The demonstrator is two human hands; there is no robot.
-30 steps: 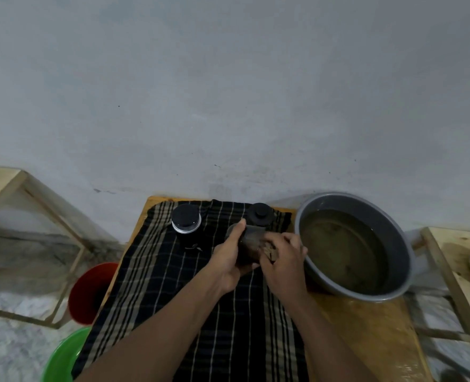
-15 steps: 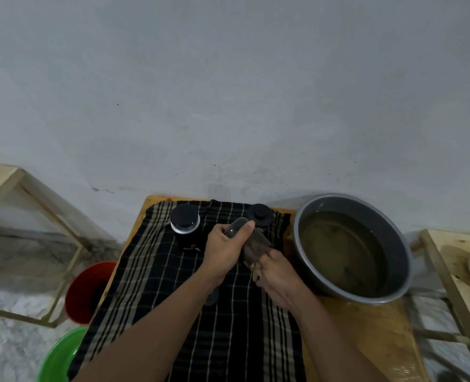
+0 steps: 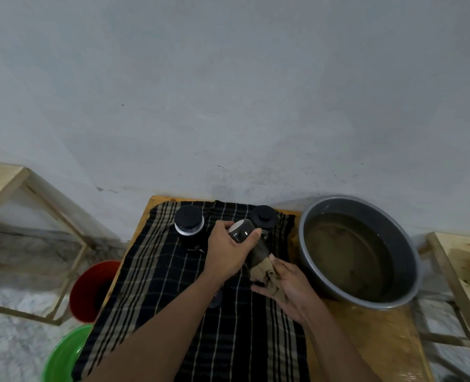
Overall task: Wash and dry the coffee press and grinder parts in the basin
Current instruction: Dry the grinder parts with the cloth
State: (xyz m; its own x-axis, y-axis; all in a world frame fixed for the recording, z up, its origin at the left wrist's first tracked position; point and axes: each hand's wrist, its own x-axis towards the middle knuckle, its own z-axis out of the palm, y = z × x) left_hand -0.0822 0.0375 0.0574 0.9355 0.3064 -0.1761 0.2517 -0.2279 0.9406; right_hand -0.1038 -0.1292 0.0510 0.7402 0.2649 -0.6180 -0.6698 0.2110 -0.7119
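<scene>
My left hand [image 3: 228, 252] grips a clear smoky cup [image 3: 246, 237], tilted with its base up and its mouth toward my right hand. A brown cloth [image 3: 266, 274] is pushed into the cup's mouth, and my right hand [image 3: 291, 288] holds that cloth. On the black checked towel [image 3: 173, 293] behind my hands stand a black cylindrical part with a silver ring [image 3: 188, 226] and a black lid with a knob [image 3: 264, 217]. The grey basin [image 3: 410, 260] of murky water sits to the right on the wooden table [image 3: 366, 326].
A red bucket [image 3: 90, 288] and a green bucket [image 3: 62, 354] stand on the floor at the left. Wooden frames stand at the far left [image 3: 5, 183] and far right [image 3: 459, 260]. A small dark round piece [image 3: 215, 299] lies on the towel under my left arm.
The cup has tilted, its base rising toward the left. My right hand slid down and back from the cup's side to its mouth, where the cloth shows.
</scene>
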